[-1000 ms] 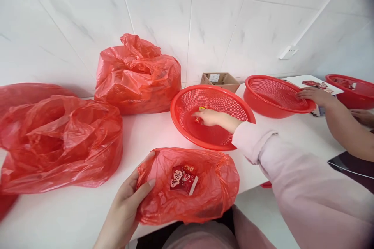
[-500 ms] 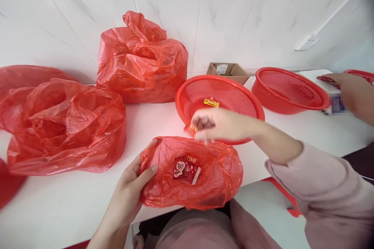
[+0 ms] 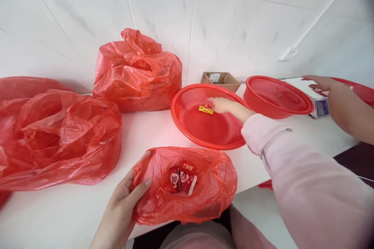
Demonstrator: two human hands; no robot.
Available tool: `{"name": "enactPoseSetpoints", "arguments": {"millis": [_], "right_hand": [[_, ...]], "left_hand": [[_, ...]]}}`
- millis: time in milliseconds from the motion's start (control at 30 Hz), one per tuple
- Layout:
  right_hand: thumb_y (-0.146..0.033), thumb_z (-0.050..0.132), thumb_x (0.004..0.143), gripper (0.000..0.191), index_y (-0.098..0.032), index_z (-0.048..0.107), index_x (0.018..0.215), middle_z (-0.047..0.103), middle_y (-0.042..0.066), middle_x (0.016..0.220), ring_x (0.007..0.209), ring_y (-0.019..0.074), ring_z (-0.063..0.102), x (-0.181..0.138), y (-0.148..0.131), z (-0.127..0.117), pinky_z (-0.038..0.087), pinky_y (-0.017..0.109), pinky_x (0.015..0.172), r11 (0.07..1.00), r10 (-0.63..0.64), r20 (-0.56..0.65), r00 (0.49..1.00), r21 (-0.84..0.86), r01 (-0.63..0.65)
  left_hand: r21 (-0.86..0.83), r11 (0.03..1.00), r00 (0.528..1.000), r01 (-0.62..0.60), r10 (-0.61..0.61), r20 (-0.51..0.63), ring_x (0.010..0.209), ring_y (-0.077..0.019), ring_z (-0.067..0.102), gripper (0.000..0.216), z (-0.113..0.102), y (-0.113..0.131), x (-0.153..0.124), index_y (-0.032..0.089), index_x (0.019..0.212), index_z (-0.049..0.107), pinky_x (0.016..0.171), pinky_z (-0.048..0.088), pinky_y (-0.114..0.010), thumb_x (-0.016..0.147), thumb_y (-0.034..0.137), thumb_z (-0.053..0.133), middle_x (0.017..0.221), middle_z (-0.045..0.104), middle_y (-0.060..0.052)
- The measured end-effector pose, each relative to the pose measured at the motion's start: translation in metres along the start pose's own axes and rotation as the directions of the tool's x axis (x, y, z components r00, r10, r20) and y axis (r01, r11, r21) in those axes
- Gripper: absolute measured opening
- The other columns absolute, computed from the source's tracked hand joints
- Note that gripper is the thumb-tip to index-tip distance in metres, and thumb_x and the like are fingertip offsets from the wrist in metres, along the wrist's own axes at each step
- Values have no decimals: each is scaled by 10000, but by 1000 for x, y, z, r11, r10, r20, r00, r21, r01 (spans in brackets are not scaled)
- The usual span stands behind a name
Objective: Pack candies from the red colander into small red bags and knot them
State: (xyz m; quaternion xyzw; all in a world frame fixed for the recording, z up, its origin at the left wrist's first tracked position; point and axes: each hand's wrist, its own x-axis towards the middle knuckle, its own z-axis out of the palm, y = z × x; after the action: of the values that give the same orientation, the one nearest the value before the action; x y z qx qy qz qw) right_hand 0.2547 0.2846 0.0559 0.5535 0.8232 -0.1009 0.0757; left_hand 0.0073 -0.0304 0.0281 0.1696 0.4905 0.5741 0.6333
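Through the head camera I am seeing a white desk [image 3: 73, 214] stretching across the scene. On its left side a large, loose red bag [image 3: 64, 136] is slumping, and a bunched red bag [image 3: 140, 81] is standing on the far side, near the wall. To the right of that, a perforated red basket [image 3: 204, 126] is sitting with its mouth up, and a second basket [image 3: 263, 105] is standing farther right. On the near side an open sack [image 3: 210, 202] of thin red plastic is gaping upward. At the far edge a small cardboard box [image 3: 233, 85] is showing behind the baskets. My left hand [image 3: 125, 198] is clamping the sack's left rim, thumb inside and fingers outside. My right hand [image 3: 223, 106] is hanging inside the nearer basket, fingers pointing left; I am unable to tell whether they are closing on anything. Red printed packets [image 3: 182, 179] are lying inside the sack. A yellow-wrapped sweet [image 3: 206, 109] is lying in the nearer basket, just beside the right fingertips.
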Motion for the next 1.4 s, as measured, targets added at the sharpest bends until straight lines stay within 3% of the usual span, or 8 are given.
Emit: {"name": "enactPoseSetpoints", "arguments": {"millis": [233, 433, 567, 733, 833, 1000, 1267, 1400], "right_hand": [[-353, 584, 944, 449, -185, 497, 1352, 499, 118, 1382, 1194, 267, 541, 27, 5, 38, 463, 503, 989, 999, -53, 47, 997, -4, 53], [-309, 622, 918, 245, -143, 616, 1097, 650, 82, 1092, 915, 181, 647, 21, 6, 21, 548, 340, 795, 989, -72, 136, 988, 139, 53], [-288, 573, 924, 233, -174, 550, 1126, 668, 66, 1069, 849, 143, 665, -16, -9, -7, 524, 226, 682, 920, -218, 131, 967, 359, 158], [-490, 664, 831, 396, -202, 521, 1062, 647, 9, 905, 745, 134, 633, -108, -71, -16, 485, 219, 600, 639, -520, 110, 847, 708, 301], [-541, 751, 732, 443, -199, 551, 931, 633, 2, 818, 667, 144, 582, -153, -109, 15, 385, 222, 512, 757, -575, 205, 792, 501, 420], [-288, 503, 965, 143, -154, 551, 967, 651, 93, 911, 772, 201, 623, -167, -121, 67, 347, 272, 578, 888, -450, -10, 893, 102, 448], [-228, 534, 923, 400, -211, 512, 1322, 667, 105, 1181, 1076, 257, 632, -169, -91, 65, 484, 367, 842, 881, -406, 28, 913, 279, 383], [-178, 413, 977, 324, -259, 591, 1235, 668, 39, 1218, 1091, 184, 630, -195, -79, 56, 484, 341, 933, 747, -477, -261, 839, 382, 543]], "left_hand": [[-19, 1000, 1000, 1, -1, 4, 822, -246, 748, 928, -2, -3, -2, 348, 1537, 232, 729, 618, -312, 777, 300, 763, 1370, 593, -110], [-8, 1000, 1000, -15, 15, 18, 824, -247, 748, 924, -1, -3, 0, 341, 1536, 242, 746, 617, -318, 774, 315, 764, 1377, 587, -119], [3, 1000, 999, -30, 30, 13, 870, -254, 743, 876, 0, -2, 2, 308, 1521, 306, 753, 607, -297, 769, 257, 752, 1377, 589, -129], [9, 999, 999, -48, 48, 21, 856, -227, 739, 869, 4, -1, 9, 270, 1517, 325, 773, 600, -284, 760, 231, 750, 1386, 577, -155], [1, 999, 998, -50, 50, 35, 861, -225, 740, 873, 6, -2, 10, 268, 1516, 327, 778, 598, -278, 757, 221, 756, 1388, 577, -155], [23, 999, 999, -48, 47, 25, 855, -229, 742, 868, 2, -2, 4, 276, 1517, 325, 784, 597, -290, 763, 230, 752, 1370, 594, -149], [51, 996, 997, -80, 79, 19, 976, -259, 715, 872, 3, -4, -4, 291, 1530, 284, 840, 582, -328, 782, 269, 732, 1418, 552, -138], [261, 946, 977, -193, 211, -41, 1247, -258, 569, 816, -3, -5, -4, 285, 1501, 358, 975, 501, -289, 780, 276, 739, 1512, 448, -108]]}}
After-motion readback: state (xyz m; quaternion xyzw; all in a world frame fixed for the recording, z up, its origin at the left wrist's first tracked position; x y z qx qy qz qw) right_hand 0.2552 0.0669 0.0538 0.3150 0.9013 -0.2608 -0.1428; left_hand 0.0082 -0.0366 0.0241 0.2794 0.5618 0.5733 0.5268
